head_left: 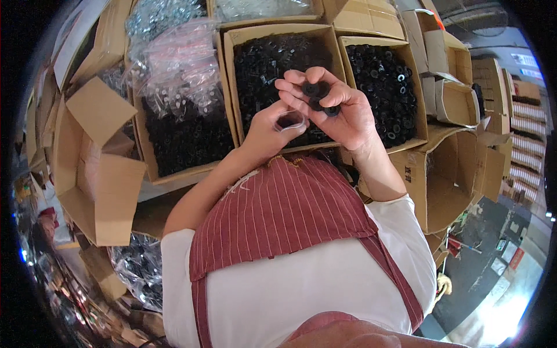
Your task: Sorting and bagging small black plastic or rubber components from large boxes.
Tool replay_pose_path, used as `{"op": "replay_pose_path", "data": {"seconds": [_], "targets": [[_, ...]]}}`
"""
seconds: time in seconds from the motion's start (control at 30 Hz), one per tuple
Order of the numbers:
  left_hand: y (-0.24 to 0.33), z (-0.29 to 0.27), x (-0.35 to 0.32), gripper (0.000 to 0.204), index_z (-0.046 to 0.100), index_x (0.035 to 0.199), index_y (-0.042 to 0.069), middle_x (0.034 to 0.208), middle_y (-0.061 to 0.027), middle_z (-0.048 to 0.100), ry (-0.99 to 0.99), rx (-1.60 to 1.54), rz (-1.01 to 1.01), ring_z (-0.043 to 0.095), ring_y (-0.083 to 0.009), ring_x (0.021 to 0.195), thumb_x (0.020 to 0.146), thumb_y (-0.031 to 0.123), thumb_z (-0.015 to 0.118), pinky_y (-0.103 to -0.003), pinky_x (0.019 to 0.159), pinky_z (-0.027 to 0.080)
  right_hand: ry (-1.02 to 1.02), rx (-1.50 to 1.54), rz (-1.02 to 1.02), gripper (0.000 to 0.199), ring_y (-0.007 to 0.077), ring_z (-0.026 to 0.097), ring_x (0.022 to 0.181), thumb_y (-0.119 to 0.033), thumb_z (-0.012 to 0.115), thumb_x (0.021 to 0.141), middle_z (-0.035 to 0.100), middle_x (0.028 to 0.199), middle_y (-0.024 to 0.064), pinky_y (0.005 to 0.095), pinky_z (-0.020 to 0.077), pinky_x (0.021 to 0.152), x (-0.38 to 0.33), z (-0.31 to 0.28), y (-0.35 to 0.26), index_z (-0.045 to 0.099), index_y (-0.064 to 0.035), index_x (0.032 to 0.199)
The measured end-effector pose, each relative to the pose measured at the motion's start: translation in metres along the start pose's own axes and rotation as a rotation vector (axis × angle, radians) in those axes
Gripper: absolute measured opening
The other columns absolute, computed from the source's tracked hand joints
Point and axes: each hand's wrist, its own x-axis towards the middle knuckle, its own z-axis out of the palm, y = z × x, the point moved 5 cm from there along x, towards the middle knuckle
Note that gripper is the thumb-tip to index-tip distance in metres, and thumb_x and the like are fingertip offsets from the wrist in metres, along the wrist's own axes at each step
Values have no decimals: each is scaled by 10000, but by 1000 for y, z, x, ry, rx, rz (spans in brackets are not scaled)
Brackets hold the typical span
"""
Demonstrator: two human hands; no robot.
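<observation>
My left hand [268,132] is closed round a small clear plastic bag [297,123], whose mouth gapes toward my other hand; its inside looks dark. Close by on the right, my right hand [355,119] is palm up with curled fingers, gripping several round black rubber washers [316,90]. Both hands are above a cardboard box [231,87] of small black parts [261,64]. A second box [421,110], to the right, holds black ring-shaped pieces [386,87].
Clear bags with red strips [183,52] lie over the black parts in the left box [152,156]. Open cardboard flaps [119,197] stick out at left. An opened carton [447,174] and small box bins [455,101] stand at right.
</observation>
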Motion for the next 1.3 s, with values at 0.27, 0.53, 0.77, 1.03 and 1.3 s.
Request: {"op": "replay_pose_path", "data": {"seconds": [0.27, 0.53, 0.77, 1.03, 1.3], "targets": [[10, -2, 0, 342, 620, 1156, -16, 1088, -83, 677, -57, 91, 30, 635, -151, 1018, 843, 35, 751, -312, 905, 509, -140, -133, 0, 273, 305, 578, 1100, 28, 534, 706, 588, 1061, 153, 433, 417, 1086, 15, 9, 10, 571, -7, 974], [14, -5, 0, 396, 620, 1197, -5, 1150, -94, 674, 14, 99, 103, 632, -174, 1060, 837, 64, 770, -324, 930, 496, -113, -326, -118, 351, 324, 555, 1064, -116, 601, 779, 582, 1095, 177, 432, 417, 1007, 18, 17, 12, 581, -3, 1112], [14, -4, 1, 512, 578, 1278, -4, 1188, -124, 660, -14, 177, 108, 626, -212, 1123, 830, 117, 796, -349, 968, 481, -130, -405, -170, 366, 320, 552, 1057, -180, 596, 796, 592, 1044, 198, 429, 422, 986, 17, 23, 12, 566, 18, 1102], [15, -8, 0, 632, 495, 1359, 14, 1215, -153, 640, 70, 311, 238, 641, -255, 1125, 809, 120, 787, -354, 956, 492, -129, -595, -298, 307, 252, 618, 955, -105, 520, 839, 642, 1039, 199, 377, 484, 924, 10, 31, 16, 575, 49, 1100], [22, -6, -2, 390, 596, 1145, 24, 1010, -138, 677, 150, 249, 311, 684, -256, 947, 809, 113, 774, -354, 823, 520, -60, -728, -410, 241, 230, 618, 889, -37, 503, 896, 644, 1049, 198, 344, 509, 836, 10, 39, 12, 583, 29, 1114]]}}
